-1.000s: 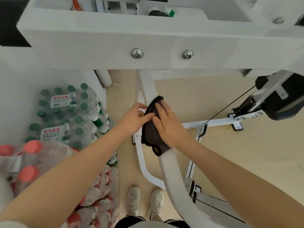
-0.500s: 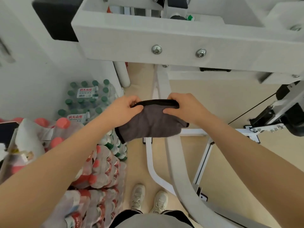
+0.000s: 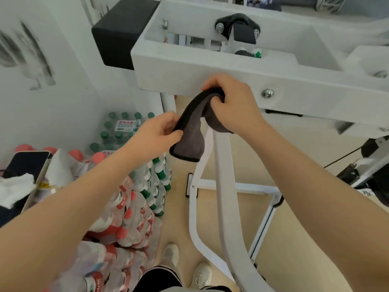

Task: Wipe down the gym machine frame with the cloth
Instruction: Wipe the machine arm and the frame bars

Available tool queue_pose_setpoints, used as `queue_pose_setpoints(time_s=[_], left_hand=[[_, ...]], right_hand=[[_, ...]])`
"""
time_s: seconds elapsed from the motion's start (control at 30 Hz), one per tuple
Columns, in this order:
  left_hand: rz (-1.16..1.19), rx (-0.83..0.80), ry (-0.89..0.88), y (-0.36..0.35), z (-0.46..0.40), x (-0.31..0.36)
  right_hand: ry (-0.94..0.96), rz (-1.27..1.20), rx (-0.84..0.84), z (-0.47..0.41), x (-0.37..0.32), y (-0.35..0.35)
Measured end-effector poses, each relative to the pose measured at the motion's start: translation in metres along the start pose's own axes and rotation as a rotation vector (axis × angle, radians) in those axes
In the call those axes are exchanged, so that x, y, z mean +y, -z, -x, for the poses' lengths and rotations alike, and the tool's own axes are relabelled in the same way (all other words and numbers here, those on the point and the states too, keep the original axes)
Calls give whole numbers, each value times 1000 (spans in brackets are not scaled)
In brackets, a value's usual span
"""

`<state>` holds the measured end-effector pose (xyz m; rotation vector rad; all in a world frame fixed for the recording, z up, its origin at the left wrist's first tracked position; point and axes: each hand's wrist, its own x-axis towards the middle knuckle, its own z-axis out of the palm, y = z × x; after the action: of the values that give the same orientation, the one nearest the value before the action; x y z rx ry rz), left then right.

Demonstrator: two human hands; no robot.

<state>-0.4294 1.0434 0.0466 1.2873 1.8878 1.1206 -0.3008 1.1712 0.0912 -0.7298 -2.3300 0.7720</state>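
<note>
Both grips curled on dark cloth point(image 3: 190, 131) — white frame point(image 3: 223, 165), beige floor point(image 3: 235, 216), possibly vinyl.

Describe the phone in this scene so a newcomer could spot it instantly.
Start at the stacked packs of bottled water against the white wall on the left. At the far left edge, beside the pink-capped bottles, lies the phone, tilted. It alone is a flat dark rectangle with a pale rim; a crumpled white tissue rests against it.
</note>
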Motion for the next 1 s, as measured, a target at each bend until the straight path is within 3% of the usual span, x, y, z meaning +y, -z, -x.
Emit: queue_pose_setpoints(time_s=[0.23,0.37,0.47,0.53,0.6,0.67,0.73,0.83,1.0], left_hand=[[-473,337,-340,49,-25,28],[-747,474,-469,81,-48,36],[-705,450,-415,95,-65,35],[-661,453,-386,101,-74,32],[-639,458,-389,104,-80,29],[-611,429,-399,106,-84,26],[-537,389,-405,106,-87,26],[-396,210,-412,109,-93,29],[-449,-41,-521,131,-102,31]], right_hand=[[242,397,161,-72,-42,-11],[338,595,138,-123,-63,-21],[340,744,11,-149,-67,-35],[192,809,-55,-157,-66,-42],[63,752,-15,-151,-67,-40],[72,607,39,-126,-67,-37],[120,536,-11,-94,-67,-40],[157,619,-128,-77,-62,-49],[173,568,-195,-107,-53,-44]])
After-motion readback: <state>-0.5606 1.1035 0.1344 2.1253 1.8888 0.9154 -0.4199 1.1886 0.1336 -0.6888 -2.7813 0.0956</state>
